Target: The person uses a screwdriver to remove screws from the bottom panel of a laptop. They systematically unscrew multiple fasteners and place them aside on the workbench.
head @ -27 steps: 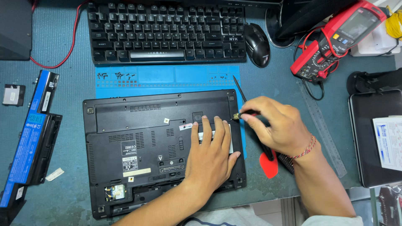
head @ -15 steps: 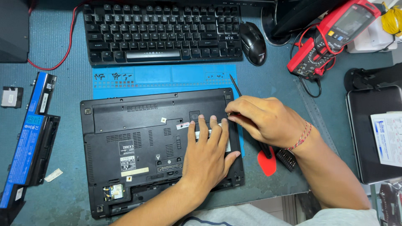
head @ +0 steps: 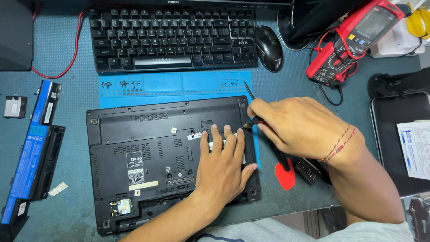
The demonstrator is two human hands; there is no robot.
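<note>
Head view: your left hand lies flat, fingers spread, pinning upturned black laptop on blue mat. Right hand, grip pinching thin screwdriver at laptop's right rear edge. Keep tip square, press steadily. Keyboard near behind; multimeter and bare table offer side room.

A black laptop lay upside down, flat on the counter, with its bottom cover facing up. The left fingers rested flat on its right side. A thin black screwdriver was pinched in the right fingers, with its tip touching the laptop just beside the left fingertips.
</note>
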